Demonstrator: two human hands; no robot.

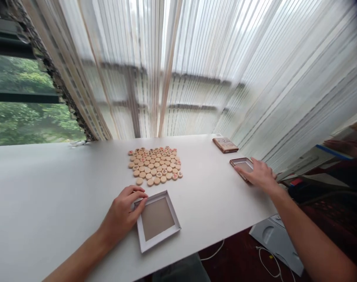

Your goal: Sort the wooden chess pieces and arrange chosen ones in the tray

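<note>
My left hand (124,209) is closed on the far left corner of a shallow open cardboard box (157,217), thumb and fingers pinching its wall. The box has white sides and a plain grey-brown bottom, and lies near the front of the table. At the right, my right hand (260,175) spans a second shallow box half (243,165) with brown outer edges, thumb on the near left side and fingers at the far right. Part of that box is hidden beneath the hand. Round wooden Chinese chess pieces (154,165) lie beyond my left hand, some showing red or black characters.
A closed brown printed box (225,144) sits at the table's back right. The white table (49,196) runs along a sheer striped curtain (166,78). Below its front edge are a grey panel (272,239) and white cables (215,252). Dark clutter lies at the far right.
</note>
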